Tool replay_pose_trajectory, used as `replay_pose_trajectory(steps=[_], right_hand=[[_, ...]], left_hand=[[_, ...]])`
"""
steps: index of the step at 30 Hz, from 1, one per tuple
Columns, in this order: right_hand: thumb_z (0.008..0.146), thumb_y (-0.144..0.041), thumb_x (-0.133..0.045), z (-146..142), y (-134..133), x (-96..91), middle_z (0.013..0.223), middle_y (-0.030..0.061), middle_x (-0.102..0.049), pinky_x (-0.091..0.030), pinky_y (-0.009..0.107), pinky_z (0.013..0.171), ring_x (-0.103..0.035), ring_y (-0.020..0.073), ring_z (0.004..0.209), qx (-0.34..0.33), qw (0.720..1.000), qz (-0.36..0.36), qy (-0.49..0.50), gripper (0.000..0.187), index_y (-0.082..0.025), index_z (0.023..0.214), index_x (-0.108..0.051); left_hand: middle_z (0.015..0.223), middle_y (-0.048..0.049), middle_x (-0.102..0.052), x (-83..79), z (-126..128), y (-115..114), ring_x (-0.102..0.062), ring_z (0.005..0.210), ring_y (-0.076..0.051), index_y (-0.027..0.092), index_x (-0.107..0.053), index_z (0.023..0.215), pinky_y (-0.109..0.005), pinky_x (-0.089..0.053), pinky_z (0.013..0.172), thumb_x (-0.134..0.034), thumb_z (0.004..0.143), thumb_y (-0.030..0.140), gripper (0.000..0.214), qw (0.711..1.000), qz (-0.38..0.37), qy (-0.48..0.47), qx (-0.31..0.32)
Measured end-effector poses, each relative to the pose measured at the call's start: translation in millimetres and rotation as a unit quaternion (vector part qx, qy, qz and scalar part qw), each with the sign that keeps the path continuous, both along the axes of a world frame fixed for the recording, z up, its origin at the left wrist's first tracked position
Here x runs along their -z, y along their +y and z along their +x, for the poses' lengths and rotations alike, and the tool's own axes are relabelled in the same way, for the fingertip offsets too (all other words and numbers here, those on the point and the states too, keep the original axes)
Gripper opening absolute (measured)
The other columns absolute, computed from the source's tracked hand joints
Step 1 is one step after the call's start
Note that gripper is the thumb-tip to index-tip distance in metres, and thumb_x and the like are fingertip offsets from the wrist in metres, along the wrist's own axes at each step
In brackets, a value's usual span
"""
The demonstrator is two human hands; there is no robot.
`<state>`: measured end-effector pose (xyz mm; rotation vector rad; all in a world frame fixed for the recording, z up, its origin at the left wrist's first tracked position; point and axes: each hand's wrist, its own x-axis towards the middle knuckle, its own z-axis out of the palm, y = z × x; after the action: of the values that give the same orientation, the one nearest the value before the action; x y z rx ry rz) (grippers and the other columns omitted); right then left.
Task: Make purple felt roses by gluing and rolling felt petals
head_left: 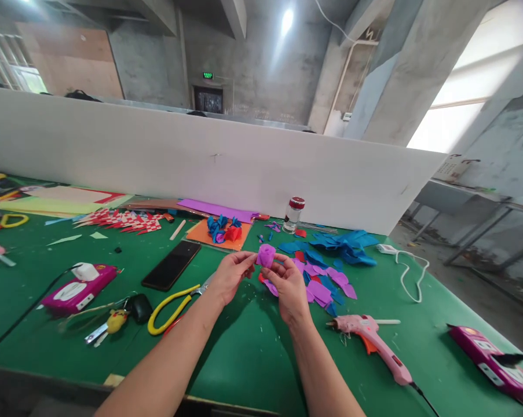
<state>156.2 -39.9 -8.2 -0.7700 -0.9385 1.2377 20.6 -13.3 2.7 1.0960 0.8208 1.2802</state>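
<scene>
Between my two hands, above the green table [244, 362], is a small purple paper flower [266, 255] of rolled crepe-like petals. The fingertips of my left hand [235, 275] pinch its left side. From the right and below, my right hand [285, 284] grips it with thumb and fingers. Loose purple paper petals [319, 291] lie just beyond and right of my right hand, mixed with blue and red pieces. A pink hot glue gun [374, 341] rests to the right of my right forearm. Yellow-handled scissors [169, 310] lie by my left wrist, partly hidden by it.
A black phone [172, 265], keys with a yellow charm [116, 320] and a magenta power strip [79, 289] lie on the left. Finished paper flowers [223, 229], a glass jar [293, 215] and blue paper [348, 246] sit farther back. A white partition [244, 165] closes off the far edge.
</scene>
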Motion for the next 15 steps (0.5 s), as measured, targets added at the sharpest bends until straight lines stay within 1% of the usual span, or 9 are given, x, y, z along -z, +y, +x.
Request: replay_pose_trajectory(steps=[3,5,7,10,12,15], right_hand=[[0.063,-0.024,-0.082,-0.8,0.3,1.2,0.081,0.0007,-0.074,-0.05,0.026,0.07,-0.066,0.0133,0.071,-0.012,1.0,0.017,-0.009,0.042,-0.019,0.099,-0.061],[0.063,-0.025,-0.081,-1.3,1.2,2.2,0.081,0.0014,-0.074,-0.052,0.027,0.07,-0.067,0.0148,0.073,-0.008,1.0,0.023,-0.014,0.041,-0.019,0.099,-0.061],[0.063,-0.026,-0.081,-1.5,2.1,3.2,0.082,0.0024,-0.074,-0.053,0.029,0.07,-0.068,0.0166,0.074,-0.001,0.999,0.027,-0.021,0.041,-0.019,0.098,-0.061],[0.063,-0.026,-0.081,-1.4,3.3,4.0,0.083,0.0028,-0.074,-0.054,0.03,0.071,-0.069,0.0174,0.076,0.001,0.999,0.031,-0.025,0.04,-0.019,0.097,-0.062],[0.063,-0.025,-0.081,-1.2,3.7,4.0,0.084,0.0024,-0.075,-0.054,0.029,0.073,-0.069,0.0171,0.078,0.001,0.999,0.032,-0.023,0.039,-0.019,0.096,-0.063],[0.063,-0.025,-0.081,-1.1,3.4,3.0,0.085,0.0022,-0.074,-0.054,0.03,0.075,-0.069,0.0176,0.08,0.003,0.999,0.036,-0.025,0.037,-0.02,0.096,-0.063]], left_hand=[[0.066,-0.0017,-0.063,-1.6,-1.0,-1.8,-0.05,0.059,-0.01,0.013,-0.074,0.072,-0.023,-0.037,0.056,-0.081,0.062,0.033,0.023,0.999,-0.016,-0.024,0.039],[0.07,-0.0038,-0.066,-2.5,-1.4,-2.3,-0.054,0.062,-0.012,0.013,-0.075,0.074,-0.024,-0.04,0.06,-0.08,0.06,0.027,0.021,0.997,-0.034,-0.044,0.047],[0.072,-0.0053,-0.068,-3.3,-1.7,-2.3,-0.056,0.064,-0.014,0.013,-0.074,0.073,-0.026,-0.042,0.062,-0.078,0.058,0.023,0.019,0.996,-0.046,-0.065,0.04],[0.072,-0.0059,-0.068,-5.3,-2.8,-2.0,-0.057,0.064,-0.015,0.014,-0.074,0.071,-0.026,-0.044,0.062,-0.073,0.057,0.022,0.016,0.995,-0.049,-0.09,0.016],[0.07,-0.0052,-0.066,-7.3,-4.0,-2.2,-0.055,0.062,-0.014,0.014,-0.073,0.07,-0.026,-0.042,0.059,-0.07,0.058,0.023,0.015,0.995,-0.034,-0.093,0.001],[0.067,-0.0036,-0.063,-9.7,-5.0,-3.1,-0.052,0.061,-0.013,0.014,-0.072,0.068,-0.025,-0.04,0.057,-0.069,0.06,0.024,0.013,0.998,0.002,-0.065,-0.01]])
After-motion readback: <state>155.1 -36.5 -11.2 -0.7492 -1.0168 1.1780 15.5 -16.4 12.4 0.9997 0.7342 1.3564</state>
